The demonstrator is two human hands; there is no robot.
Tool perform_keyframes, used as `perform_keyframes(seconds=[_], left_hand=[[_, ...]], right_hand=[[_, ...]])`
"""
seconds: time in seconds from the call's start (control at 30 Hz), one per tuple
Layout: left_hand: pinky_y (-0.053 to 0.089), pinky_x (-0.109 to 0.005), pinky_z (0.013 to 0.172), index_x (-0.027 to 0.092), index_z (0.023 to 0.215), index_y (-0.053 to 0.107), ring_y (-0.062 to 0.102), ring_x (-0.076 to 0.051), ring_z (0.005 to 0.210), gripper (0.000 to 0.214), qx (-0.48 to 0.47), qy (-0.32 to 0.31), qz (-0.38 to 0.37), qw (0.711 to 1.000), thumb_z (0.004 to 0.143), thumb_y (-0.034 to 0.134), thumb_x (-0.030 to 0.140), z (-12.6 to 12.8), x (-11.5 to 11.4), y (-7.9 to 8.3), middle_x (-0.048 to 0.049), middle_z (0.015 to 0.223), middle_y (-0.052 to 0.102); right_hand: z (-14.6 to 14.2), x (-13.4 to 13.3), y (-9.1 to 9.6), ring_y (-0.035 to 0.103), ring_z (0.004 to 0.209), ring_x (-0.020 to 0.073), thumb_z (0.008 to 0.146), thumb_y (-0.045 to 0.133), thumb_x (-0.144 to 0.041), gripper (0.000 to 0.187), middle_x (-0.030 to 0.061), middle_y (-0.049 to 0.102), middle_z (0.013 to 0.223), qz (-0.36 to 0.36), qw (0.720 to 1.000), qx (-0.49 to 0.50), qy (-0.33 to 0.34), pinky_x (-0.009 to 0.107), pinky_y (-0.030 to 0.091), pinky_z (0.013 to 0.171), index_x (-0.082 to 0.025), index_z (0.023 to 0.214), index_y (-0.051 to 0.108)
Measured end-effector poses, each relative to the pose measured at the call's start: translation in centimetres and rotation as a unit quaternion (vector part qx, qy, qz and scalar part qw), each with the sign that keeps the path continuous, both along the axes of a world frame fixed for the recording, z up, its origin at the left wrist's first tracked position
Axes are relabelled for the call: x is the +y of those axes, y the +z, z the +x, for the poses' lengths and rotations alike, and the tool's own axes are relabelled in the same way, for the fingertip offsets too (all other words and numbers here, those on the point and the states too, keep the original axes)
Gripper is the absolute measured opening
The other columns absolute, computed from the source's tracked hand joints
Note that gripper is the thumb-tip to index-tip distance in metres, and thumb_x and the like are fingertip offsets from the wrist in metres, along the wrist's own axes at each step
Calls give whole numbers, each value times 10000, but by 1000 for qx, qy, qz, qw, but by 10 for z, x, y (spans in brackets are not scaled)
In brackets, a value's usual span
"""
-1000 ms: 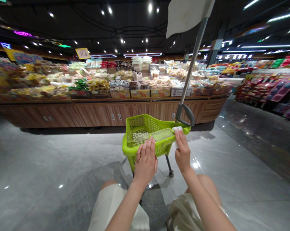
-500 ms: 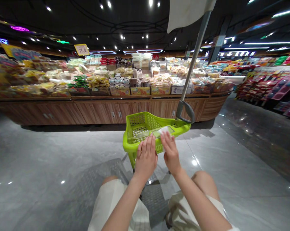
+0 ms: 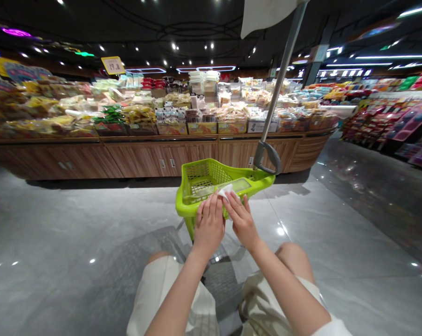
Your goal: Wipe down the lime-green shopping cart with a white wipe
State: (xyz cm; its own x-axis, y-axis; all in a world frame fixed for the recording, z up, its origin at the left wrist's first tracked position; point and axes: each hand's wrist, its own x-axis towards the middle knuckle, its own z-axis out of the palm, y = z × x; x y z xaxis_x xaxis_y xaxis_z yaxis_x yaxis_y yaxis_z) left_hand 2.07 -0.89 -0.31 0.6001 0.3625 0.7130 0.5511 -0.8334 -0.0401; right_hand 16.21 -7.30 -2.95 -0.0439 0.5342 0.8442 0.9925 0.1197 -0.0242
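Observation:
A bright green plastic shopping cart basket (image 3: pixel 183 205) with lattice sides stands in front of my knees. My left hand (image 3: pixel 210 225) is laid over its near rim, fingers together and hooked over the edge. Beside it, my right hand (image 3: pixel 241 220) presses a white tissue (image 3: pixel 226 189) against the top of the rim, close to the left fingertips. Just past the tissue, a clear label panel (image 3: pixel 241 185) is set into the rim. At the basket's right end, a grey looped handle (image 3: pixel 274 158) sits at the foot of a metal pole (image 3: pixel 282 74).
Behind the cart runs a long wooden display counter (image 3: pixel 134 158) heaped with packaged food. A white flag (image 3: pixel 266 16) hangs from the pole overhead. Glossy grey tile floor (image 3: pixel 74 219) surrounds the cart, and stocked shelves (image 3: pixel 378 116) stand at the right.
My right hand has slid the tissue left along the rim, from the label panel to beside my left hand. My left hand keeps its place on the rim. The view has shifted slightly.

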Motion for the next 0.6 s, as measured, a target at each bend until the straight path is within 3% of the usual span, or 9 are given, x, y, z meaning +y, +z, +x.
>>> perform_keyframes(seconds=[0.13, 0.2, 0.4, 0.47, 0.6], left_hand=[[195, -388, 1166, 94, 1468, 351, 402, -224, 1363, 585, 3, -1, -21, 1000, 904, 465, 202, 1, -2, 3, -105, 1510, 438], [197, -395, 1165, 89, 1459, 364, 404, -233, 1360, 593, -2, 2, -29, 1000, 892, 488, 212, 2, -3, 4, -108, 1509, 438], [198, -389, 1163, 76, 1441, 392, 402, -229, 1364, 547, -10, -10, -10, 1000, 905, 442, 170, 0, 2, 0, -122, 1487, 465], [200, -380, 1165, 89, 1455, 374, 397, -219, 1369, 563, -6, -15, -15, 1000, 903, 448, 174, -2, 2, 1, -114, 1495, 456], [216, -395, 1164, 111, 1459, 373, 413, -226, 1359, 601, -17, -1, -30, 999, 876, 500, 187, 1, -2, 3, -111, 1493, 459]], right_hand=[[35, -7, 1, 318, 1432, 167, 779, 278, 47, 811, 64, 405, 1518, 57, 986, 103, -122, 533, 96, 1213, -269, 1526, 254], [37, -5, 0, 294, 1443, 176, 757, 274, 47, 832, 62, 384, 1530, 85, 972, 148, -159, 557, 94, 1206, -269, 1526, 254], [-7, 2, -2, 326, 1430, 178, 860, 334, -2, 734, 91, 422, 1506, 9, 1000, 4, -11, 478, 124, 1220, -238, 1542, 202], [7, -3, -1, 347, 1421, 178, 852, 322, 10, 736, 84, 447, 1491, 15, 999, 14, -30, 494, 93, 1219, -254, 1533, 233], [36, -7, 1, 343, 1423, 180, 791, 280, 42, 785, 70, 429, 1505, 99, 975, 139, -141, 527, 122, 1205, -275, 1509, 304]])
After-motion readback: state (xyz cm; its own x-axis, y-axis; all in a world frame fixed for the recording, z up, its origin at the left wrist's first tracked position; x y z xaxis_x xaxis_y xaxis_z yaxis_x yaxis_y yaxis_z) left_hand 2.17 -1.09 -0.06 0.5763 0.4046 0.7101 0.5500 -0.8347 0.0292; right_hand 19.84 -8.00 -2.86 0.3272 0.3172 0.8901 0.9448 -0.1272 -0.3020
